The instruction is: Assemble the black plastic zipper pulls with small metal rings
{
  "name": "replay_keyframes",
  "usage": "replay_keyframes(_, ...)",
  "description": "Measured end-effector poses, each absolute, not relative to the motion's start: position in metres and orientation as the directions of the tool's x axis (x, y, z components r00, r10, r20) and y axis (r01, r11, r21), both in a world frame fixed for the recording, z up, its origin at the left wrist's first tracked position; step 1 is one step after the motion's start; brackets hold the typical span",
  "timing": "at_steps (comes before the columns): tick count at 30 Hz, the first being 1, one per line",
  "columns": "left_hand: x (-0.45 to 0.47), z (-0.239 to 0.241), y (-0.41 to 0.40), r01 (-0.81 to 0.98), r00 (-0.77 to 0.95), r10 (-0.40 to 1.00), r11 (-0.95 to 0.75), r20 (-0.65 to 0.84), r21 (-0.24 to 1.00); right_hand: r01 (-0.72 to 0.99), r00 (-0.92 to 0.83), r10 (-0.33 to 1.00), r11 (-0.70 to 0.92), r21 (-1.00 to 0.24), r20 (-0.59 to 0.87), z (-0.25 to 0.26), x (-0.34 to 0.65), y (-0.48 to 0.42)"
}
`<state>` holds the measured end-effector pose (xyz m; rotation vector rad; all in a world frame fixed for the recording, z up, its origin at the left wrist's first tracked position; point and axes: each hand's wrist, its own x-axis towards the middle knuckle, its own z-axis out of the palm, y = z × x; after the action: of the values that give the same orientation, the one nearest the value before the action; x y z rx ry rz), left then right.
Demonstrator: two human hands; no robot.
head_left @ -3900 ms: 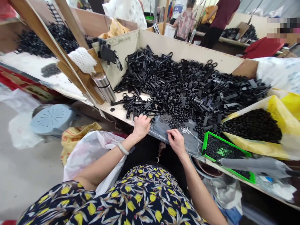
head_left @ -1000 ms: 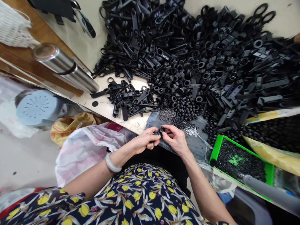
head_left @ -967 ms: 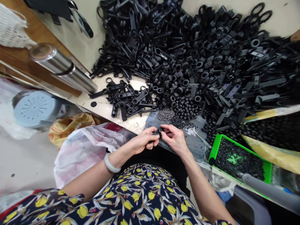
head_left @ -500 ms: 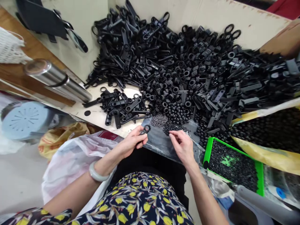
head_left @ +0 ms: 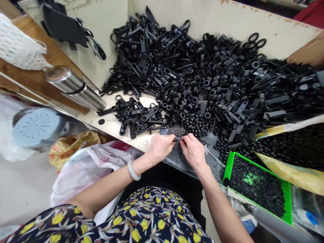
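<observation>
My left hand is closed around a black plastic ring-ended part, most of it hidden by the fingers. Fingertips of my right hand pinch at the other end of that part; whether a small piece sits between them cannot be made out. Both hands meet over a dark mat at the table's front edge. Just beyond them lie a heap of small metal pins and a pile of black balls. A thin metal tool rests right of my right hand.
Large piles of black plastic parts fill the back. A smaller heap of joined lever parts lies front left, near a steel flask. On the right stand a green tray of tiny black pieces and a yellow-white sack.
My left hand has moved right and turned, bringing the black part to my right hand. My right hand has left the small black pieces, and its fingertips now touch the part.
</observation>
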<state>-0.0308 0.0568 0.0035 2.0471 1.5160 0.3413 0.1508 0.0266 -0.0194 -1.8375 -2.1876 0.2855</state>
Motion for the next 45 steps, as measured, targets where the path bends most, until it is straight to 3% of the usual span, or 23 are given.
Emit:
replay_keyframes(4,-0.019,-0.001,0.062,0.82,0.398,0.908,-0.287,-0.132,0.495,0.922,-0.154,0.986,0.165,-0.35,0.059,-0.019,0.152,0.021)
replay_keyframes(8,-0.024,-0.011,0.069,0.746,0.508,0.859,-0.406,-0.057,0.528,0.912,-0.143,0.989,0.147,-0.383,0.04,-0.016,0.153,0.024)
replay_keyframes(11,-0.034,-0.014,0.074,0.72,0.486,0.874,-0.396,-0.007,0.57,0.928,-0.105,0.994,0.101,-0.358,0.008,-0.012,0.152,0.031)
replay_keyframes(15,-0.044,-0.004,0.069,0.602,0.284,0.959,-0.194,0.019,0.774,0.902,-0.148,0.989,0.147,-0.405,0.03,-0.004,0.152,0.035)
replay_keyframes(18,-0.044,0.005,0.053,0.268,0.149,0.981,0.08,-0.123,0.96,0.757,-0.129,0.985,0.172,-0.63,0.114,-0.004,0.155,0.029)
replay_keyframes(21,-0.038,0.008,0.035,-0.055,0.166,0.894,0.43,-0.417,0.901,0.464,-0.039,0.997,0.072,-0.883,0.06,-0.01,0.154,0.015)
replay_keyframes(24,-0.032,0.006,0.022,-0.174,0.261,0.796,0.595,-0.546,0.785,0.217,0.006,0.998,-0.055,-0.975,-0.055,-0.014,0.15,-0.001)
replay_keyframes(27,-0.031,0.004,0.017,-0.187,0.317,0.783,0.605,-0.535,0.774,0.158,0.027,0.998,-0.06,-0.986,-0.057,-0.013,0.146,-0.012)
replay_keyframes(39,-0.036,-0.003,0.011,-0.103,0.333,0.81,0.54,-0.482,0.836,0.159,-0.09,0.994,-0.04,-0.986,-0.055,-0.009,0.148,-0.015)
replay_keyframes(45,-0.036,0.0,0.011,-0.087,0.343,0.801,0.548,-0.492,0.832,0.193,-0.065,0.995,-0.062,-0.979,-0.076,-0.013,0.154,-0.016)
